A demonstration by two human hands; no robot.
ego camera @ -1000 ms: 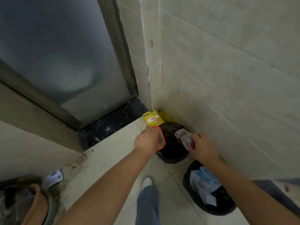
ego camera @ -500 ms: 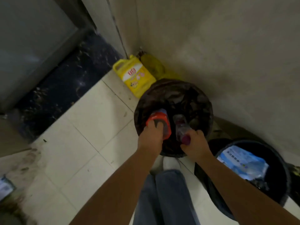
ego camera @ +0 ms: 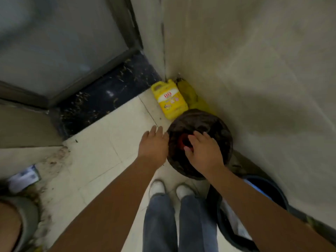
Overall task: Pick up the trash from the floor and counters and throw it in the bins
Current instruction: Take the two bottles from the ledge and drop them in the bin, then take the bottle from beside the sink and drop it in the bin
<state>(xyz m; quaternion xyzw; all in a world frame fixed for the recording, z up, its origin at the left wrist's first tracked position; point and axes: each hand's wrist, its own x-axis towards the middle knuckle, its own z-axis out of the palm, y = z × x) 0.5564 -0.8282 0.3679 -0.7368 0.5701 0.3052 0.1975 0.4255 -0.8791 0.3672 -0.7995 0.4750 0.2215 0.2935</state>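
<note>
Black-lined bin (ego camera: 225,137) in corner by wall. Right hand (ego camera: 203,151) spread over bin mouth, fingers loose, empty; red item (ego camera: 182,140) lies inside bin just under its fingertips. Left hand (ego camera: 153,144) flat, empty, beside bin rim.

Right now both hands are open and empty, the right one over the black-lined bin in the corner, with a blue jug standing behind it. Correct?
Not quite: the jug is yellow, not blue, as the head view shows. The rest holds: left hand and right hand are open and empty, the right over the black-lined bin.
</note>
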